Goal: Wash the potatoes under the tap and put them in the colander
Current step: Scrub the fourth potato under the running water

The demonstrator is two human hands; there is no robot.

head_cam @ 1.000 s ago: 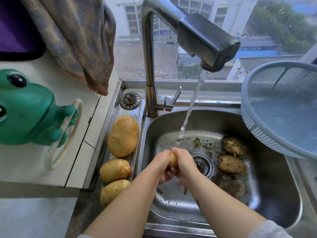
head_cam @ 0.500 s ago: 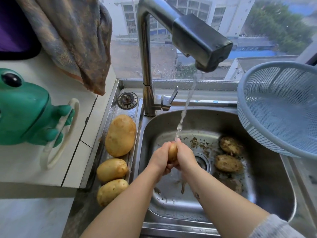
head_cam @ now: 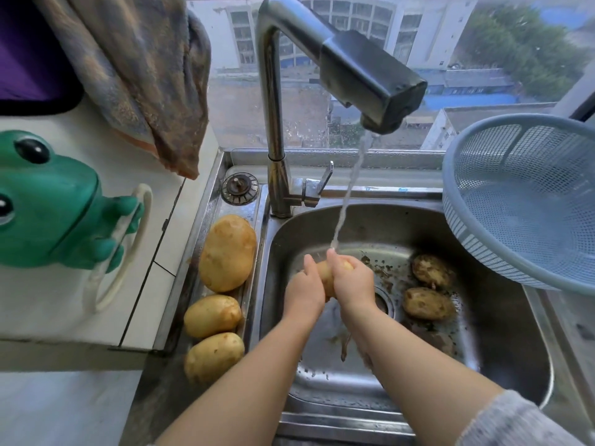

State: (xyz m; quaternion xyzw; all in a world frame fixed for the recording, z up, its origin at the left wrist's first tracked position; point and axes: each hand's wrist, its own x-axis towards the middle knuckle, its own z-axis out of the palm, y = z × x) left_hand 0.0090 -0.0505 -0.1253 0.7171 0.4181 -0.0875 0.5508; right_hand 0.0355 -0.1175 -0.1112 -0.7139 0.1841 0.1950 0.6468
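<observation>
My left hand and my right hand grip one small potato between them over the steel sink. Water from the tap falls onto my right fingers and the potato. Two muddy potatoes lie on the sink floor to the right of the drain. Three cleaner yellow potatoes sit on the ledge left of the basin. The blue colander stands tilted at the right edge, with nothing visible inside.
A green frog-shaped holder with a white ring sits on the white counter at the left. A towel hangs above the counter. A sink plug lies by the tap base. The window is behind the sink.
Both hands have lifted the potato up and away from me into the water stream; the stream now hits my right fingers.
</observation>
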